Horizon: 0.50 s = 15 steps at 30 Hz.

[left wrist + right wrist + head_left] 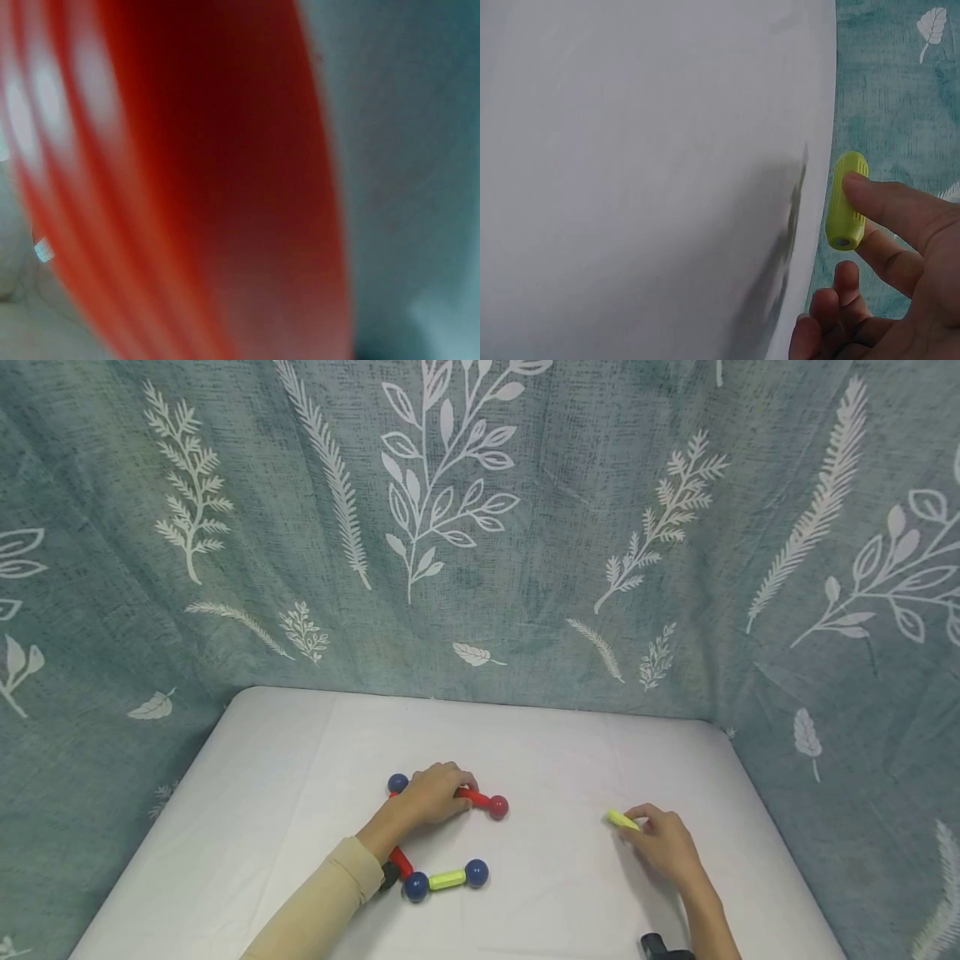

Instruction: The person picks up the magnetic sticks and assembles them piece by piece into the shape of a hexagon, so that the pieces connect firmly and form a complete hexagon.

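Observation:
My left hand [431, 795] pinches a red magnetic rod [476, 797] between thumb and fingers. A red ball [498, 807] sits on that rod's right end. Beyond the wrist is a blue ball [398, 783], with a red rod partly hidden below it. Under the forearm another red rod [402, 862] meets a blue ball [416, 887], joined by a yellow-green rod [447, 880] to another blue ball [476, 872]. A blurred red rod [247, 180] fills much of the left wrist view. My right hand [663, 843] pinches a loose yellow-green rod [847, 201] above the table.
The joined rods and balls lie on a white-covered table [555, 893]. Behind and beside it hangs a green curtain [525, 635] with white leaf prints. Dark wrist devices show at the left wrist [389, 877] and the right wrist [660, 947].

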### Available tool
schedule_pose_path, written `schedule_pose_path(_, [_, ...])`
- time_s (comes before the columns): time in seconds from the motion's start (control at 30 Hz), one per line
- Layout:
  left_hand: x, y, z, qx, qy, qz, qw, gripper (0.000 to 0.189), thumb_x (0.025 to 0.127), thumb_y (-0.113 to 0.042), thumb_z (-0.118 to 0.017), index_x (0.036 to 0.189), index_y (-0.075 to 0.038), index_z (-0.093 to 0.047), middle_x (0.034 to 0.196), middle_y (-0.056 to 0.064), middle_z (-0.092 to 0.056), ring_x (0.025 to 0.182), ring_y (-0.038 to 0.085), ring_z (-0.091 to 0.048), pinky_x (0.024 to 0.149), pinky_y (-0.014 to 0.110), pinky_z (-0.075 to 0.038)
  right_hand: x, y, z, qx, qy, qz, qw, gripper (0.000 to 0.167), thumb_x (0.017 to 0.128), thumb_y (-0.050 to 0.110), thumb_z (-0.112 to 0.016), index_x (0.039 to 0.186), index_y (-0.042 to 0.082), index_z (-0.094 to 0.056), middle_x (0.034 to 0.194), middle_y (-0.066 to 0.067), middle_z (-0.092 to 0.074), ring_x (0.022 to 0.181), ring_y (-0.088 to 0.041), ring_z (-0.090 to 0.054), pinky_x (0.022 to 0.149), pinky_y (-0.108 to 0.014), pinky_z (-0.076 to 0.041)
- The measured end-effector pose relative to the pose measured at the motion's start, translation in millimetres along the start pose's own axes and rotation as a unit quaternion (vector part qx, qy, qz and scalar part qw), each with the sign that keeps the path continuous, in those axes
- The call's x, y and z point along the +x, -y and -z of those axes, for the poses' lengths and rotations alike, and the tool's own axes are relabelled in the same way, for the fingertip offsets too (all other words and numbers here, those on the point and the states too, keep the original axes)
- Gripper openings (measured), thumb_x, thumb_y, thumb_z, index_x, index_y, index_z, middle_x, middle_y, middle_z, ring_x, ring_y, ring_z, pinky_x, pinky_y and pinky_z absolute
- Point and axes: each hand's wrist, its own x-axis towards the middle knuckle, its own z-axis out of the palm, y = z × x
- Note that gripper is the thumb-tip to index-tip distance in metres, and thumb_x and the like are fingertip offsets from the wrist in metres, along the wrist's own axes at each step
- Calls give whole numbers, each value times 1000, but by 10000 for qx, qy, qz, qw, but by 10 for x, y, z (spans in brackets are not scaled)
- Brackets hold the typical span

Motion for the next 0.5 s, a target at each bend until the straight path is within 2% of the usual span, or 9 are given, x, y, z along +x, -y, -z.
schedule_pose_path(0.17, [-1,2,6,-9,-16,-19,10000,21,91,-28,-75,112,-25,-72,107,-4,-64,96,15,-56,81,42,-47,-7,136,-47,100,14,119,9999,36,86,23,-77,113,0,-69,99,-18,-61,87,-30,-58,70,-48,-49])
schedule_pose_path(0.5, [-5,-8,9,-27,-6,21,10000,21,91,-28,-74,112,-25,-72,105,-4,-64,93,15,-55,80,41,-47,-60,365,-187,323,81,333,9989,32,84,20,-79,110,2,-71,94,-12,-61,81,-24,-57,65,-37,-47])
